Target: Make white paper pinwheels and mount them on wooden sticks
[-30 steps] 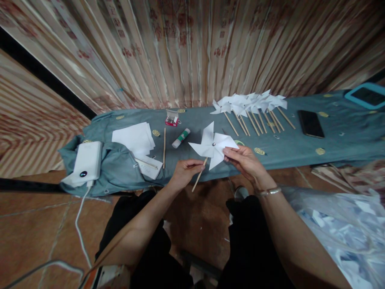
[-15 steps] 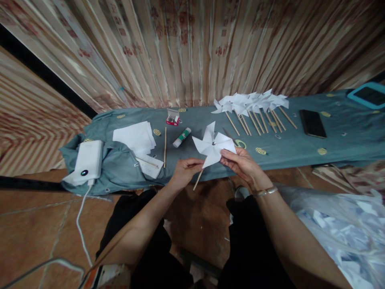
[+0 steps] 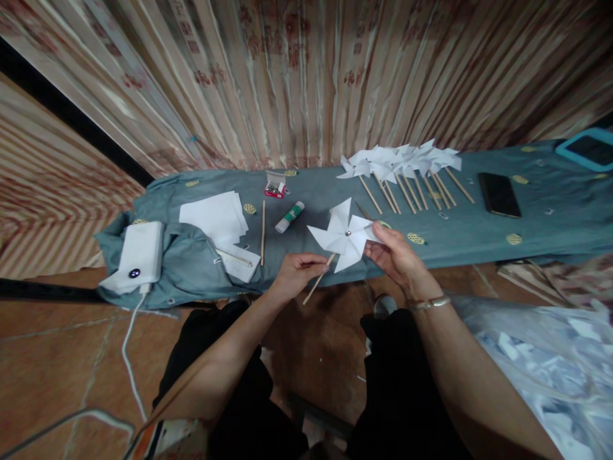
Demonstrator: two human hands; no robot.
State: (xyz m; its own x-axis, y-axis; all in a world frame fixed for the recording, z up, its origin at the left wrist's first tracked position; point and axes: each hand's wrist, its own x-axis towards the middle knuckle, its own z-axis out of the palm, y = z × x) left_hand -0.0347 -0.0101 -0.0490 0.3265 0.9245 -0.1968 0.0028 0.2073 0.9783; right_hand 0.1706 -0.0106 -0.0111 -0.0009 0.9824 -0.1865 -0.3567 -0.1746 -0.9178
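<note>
A white paper pinwheel [image 3: 345, 235] with a metal pin at its centre is held over the near edge of the cloth-covered bench. My left hand [image 3: 301, 271] pinches its wooden stick [image 3: 313, 287] just below the blades. On the other side, my right hand [image 3: 397, 252] has thumb and fingers closed around the pinwheel's right blade. Partly hidden behind that blade lie green-handled scissors [image 3: 383, 225]. A glue stick [image 3: 290, 217] and a small red box of pins [image 3: 274, 186] are left of the pinwheel, beside a loose wooden stick [image 3: 263, 233].
Several pinwheels [image 3: 400, 165] lie in a row along the back. A dark phone [image 3: 499, 195] and a blue-framed device [image 3: 587, 150] are at right. White paper sheets [image 3: 213, 217] and a white power bank [image 3: 140, 255] with a cable sit at left. A plastic bag [image 3: 550, 364] stands lower right.
The pinwheel's blades have turned and shifted slightly right. My right hand has moved a little right with its blade, while my left hand stays on the stick.
</note>
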